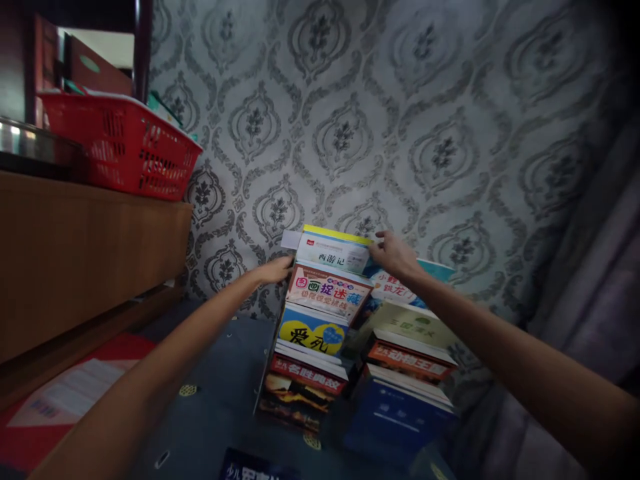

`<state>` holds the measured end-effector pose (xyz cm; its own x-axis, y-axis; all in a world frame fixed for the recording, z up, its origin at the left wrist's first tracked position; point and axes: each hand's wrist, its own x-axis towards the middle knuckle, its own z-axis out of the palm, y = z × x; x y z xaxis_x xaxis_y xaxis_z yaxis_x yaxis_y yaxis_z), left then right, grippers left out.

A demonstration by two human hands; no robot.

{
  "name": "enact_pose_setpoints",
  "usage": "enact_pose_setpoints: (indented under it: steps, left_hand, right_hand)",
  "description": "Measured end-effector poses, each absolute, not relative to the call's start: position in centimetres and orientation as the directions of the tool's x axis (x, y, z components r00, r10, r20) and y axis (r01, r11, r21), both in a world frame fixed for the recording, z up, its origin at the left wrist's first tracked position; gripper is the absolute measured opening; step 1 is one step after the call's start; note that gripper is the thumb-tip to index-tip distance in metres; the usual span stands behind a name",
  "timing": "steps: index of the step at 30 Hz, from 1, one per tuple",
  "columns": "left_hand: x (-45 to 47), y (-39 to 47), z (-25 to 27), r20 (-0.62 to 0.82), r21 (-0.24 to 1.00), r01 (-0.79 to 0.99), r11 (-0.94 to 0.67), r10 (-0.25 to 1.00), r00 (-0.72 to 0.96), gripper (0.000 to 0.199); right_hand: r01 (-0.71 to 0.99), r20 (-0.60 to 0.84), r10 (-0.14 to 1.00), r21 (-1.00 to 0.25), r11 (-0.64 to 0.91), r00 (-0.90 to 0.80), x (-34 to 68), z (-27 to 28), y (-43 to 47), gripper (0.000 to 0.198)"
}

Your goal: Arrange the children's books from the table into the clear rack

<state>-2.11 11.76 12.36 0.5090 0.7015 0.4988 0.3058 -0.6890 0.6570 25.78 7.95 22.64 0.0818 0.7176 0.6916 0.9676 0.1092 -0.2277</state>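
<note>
Two rows of books stand one behind another, their covers tilted toward me. At the back of the left row is a white book (pixel 333 255) with a yellow top edge. My left hand (pixel 276 269) is closed at its left edge, with the fingertips partly hidden behind the row. My right hand (pixel 395 253) grips near the upper right corner of the same book, fingers curled. In front of it stand a picture book (pixel 327 293), a blue and yellow book (pixel 313 331) and a red-titled book (pixel 305 390). The right row holds a greenish book (pixel 410 325) and a dark blue book (pixel 395 417).
A red plastic basket (pixel 125 147) sits on a wooden cabinet (pixel 95 253) at the left. Patterned wallpaper (pixel 345 133) rises behind the books. Another dark book (pixel 255 467) lies at the bottom edge. A red and white item (pixel 75 397) is at the lower left, and a curtain (pixel 565 360) hangs at right.
</note>
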Motion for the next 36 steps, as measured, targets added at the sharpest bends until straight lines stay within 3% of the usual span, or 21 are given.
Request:
enact_pose_setpoints:
  steps: [2, 4, 8, 16, 24, 36]
  left_hand:
    - [-2.1, 11.4, 12.4, 0.483, 0.656, 0.331, -0.679, 0.714, 0.507, 0.044]
    - [-2.1, 11.0, 12.5, 0.47, 0.65, 0.354, -0.672, 0.722, 0.508, 0.045]
    - [-2.0, 10.5, 12.7, 0.448, 0.647, 0.384, -0.659, 0.735, 0.509, 0.049]
    - [-1.9, 10.4, 12.7, 0.383, 0.691, 0.39, -0.609, 0.766, 0.516, 0.057]
    - [-2.2, 10.5, 12.9, 0.464, 0.627, 0.359, -0.691, 0.702, 0.54, 0.053]
    - [-2.0, 10.2, 13.0, 0.431, 0.611, 0.4, -0.683, 0.711, 0.556, 0.057]
  right_hand:
    - [0.986, 0.778, 0.628, -0.11, 0.129, 0.005, 25.0, 22.4, 6.8, 0.046]
    - [0.986, 0.82, 0.557, 0.05, 0.157, -0.13, 24.3, 22.2, 5.9, 0.034]
    - [0.958, 0.764, 0.578, 0.24, 0.156, -0.286, 23.2, 22.2, 5.2, 0.029]
    - [0.941, 0.693, 0.651, 0.322, 0.106, -0.31, 21.2, 22.6, 4.5, 0.037]
    - [0.952, 0.586, 0.75, 0.196, 0.236, -0.307, 21.2, 25.1, 6.0, 0.03]
    - [0.894, 0.521, 0.727, 0.28, 0.35, -0.448, 21.6, 26.4, 7.9, 0.024]
